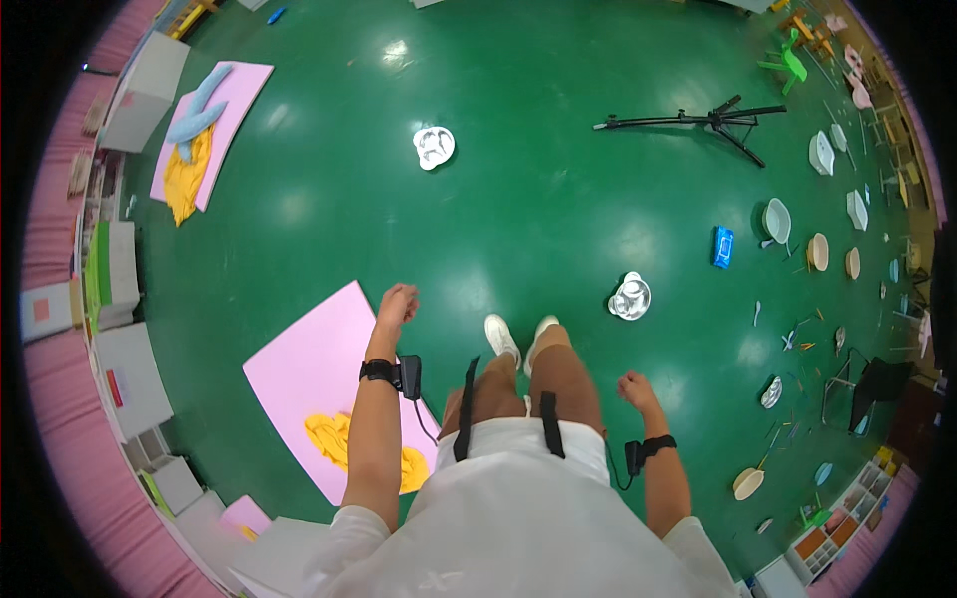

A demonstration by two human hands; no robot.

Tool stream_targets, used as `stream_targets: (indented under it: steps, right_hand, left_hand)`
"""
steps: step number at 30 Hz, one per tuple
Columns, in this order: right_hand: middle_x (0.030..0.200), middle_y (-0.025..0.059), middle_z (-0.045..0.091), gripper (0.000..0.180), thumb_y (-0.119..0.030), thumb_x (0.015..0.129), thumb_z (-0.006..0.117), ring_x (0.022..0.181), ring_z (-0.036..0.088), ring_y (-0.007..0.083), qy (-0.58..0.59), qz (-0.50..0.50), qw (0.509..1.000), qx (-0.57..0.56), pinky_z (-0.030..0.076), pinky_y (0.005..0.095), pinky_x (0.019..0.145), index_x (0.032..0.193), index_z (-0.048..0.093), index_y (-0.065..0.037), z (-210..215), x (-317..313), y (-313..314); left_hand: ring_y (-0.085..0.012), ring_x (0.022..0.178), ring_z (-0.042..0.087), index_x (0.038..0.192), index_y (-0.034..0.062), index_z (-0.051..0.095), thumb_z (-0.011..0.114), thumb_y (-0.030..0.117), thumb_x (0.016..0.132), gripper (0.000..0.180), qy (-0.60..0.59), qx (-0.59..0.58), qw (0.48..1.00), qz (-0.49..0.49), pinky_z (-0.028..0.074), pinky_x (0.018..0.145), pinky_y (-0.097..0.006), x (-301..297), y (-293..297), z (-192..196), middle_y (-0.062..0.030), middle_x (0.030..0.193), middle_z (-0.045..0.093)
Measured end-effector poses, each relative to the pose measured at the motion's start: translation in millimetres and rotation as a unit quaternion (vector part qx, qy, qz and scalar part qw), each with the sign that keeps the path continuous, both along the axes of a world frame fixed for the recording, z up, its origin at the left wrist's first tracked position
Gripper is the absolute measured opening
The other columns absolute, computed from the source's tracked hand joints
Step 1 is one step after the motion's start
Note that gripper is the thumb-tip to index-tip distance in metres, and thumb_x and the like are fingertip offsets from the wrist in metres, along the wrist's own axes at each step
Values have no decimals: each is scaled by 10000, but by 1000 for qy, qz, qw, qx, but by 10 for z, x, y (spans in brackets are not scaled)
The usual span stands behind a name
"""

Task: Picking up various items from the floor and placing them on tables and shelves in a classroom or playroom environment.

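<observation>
Left hand (397,304) curled loosely, empty, above pink mat (309,374) edge. Right hand (634,388) loosely fisted, empty, over green floor (518,209), silver bowl (630,297) near.

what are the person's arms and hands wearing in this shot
Both forearms are bare below short white sleeves. Each wrist carries a black band with a small black box: one by the left hand, one by the right hand. A thin dark cable hangs from each box. The hands have no gloves.
</observation>
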State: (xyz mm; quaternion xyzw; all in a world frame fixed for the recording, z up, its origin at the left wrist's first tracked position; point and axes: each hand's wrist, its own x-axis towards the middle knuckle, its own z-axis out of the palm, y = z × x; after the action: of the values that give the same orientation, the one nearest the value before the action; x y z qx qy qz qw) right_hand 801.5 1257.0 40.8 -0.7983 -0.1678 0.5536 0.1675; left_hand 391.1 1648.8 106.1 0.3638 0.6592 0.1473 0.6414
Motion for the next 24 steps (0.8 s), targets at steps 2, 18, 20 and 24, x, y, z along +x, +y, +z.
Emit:
stream_targets:
  steps: [2, 18, 20, 24]
  right_hand:
    - [712, 75, 609, 200, -205, 845, 500, 617, 585, 169, -26, 30, 999, -13, 466, 305, 566, 827, 578, -21, -316, 78, 210]
    - [654, 71, 553, 217, -188, 856, 513, 601, 505, 151, 39, -110, 992, -44, 422, 311, 566, 752, 531, 1, -2078, 317, 1876]
    - [664, 50, 545, 180, -159, 864, 505, 610, 497, 139, 102, -133, 985, -39, 420, 303, 569, 761, 520, -12, -2087, 129, 2042]
    - [700, 62, 562, 191, -163, 874, 520, 645, 529, 139, 128, -193, 966, -115, 447, 286, 600, 763, 522, -8, -2183, -60, 2241]
  left_hand:
    - [-113, 473, 443, 845, 64, 546, 549, 220, 819, 158, 20, -38, 999, 2, 329, 434, -250, 136, 456, -150, -26, 609, 507]
    - [-109, 530, 460, 962, 43, 540, 531, 181, 837, 186, 137, -75, 985, -73, 350, 463, -249, 1521, 3353, -2958, -48, 691, 543]
    - [-108, 595, 470, 965, 71, 528, 536, 175, 830, 170, 140, -92, 981, -100, 387, 542, -251, 1529, 3661, -3474, -52, 757, 568]
    - [-111, 595, 469, 1123, 69, 490, 535, 152, 820, 317, 116, -104, 985, -76, 394, 547, -261, 1594, 4094, -4616, -65, 784, 584]
